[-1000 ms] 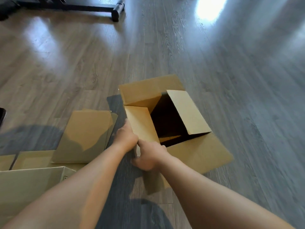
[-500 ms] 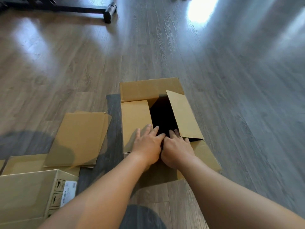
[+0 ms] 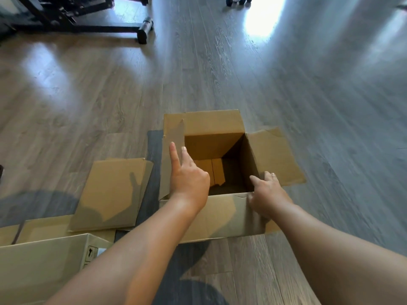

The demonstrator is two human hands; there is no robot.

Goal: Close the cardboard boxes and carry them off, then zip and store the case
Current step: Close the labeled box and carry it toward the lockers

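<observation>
An open cardboard box (image 3: 220,216) stands on the wood floor in front of me, its inside empty and dark. The far flap (image 3: 211,123) and right flap (image 3: 273,155) are folded outward, and the near flap hangs toward me. My left hand (image 3: 187,177) hovers over the box's left side, two fingers stretched out against the raised left flap (image 3: 172,137). At the near right corner my right hand (image 3: 268,192) has its fingers spread on the edge of the right flap. Neither hand holds anything. No case is in view.
Flattened cardboard sheets (image 3: 110,190) lie on the floor left of the box. A second cardboard box (image 3: 39,267) with a label sits at the lower left. A black metal equipment frame (image 3: 88,25) stands at the far left, and small dumbbells (image 3: 237,0) lie at the top.
The two side flaps, pressed in over the opening half a second ago, now stand spread outward. My hands have moved apart to the box's left and right sides.
</observation>
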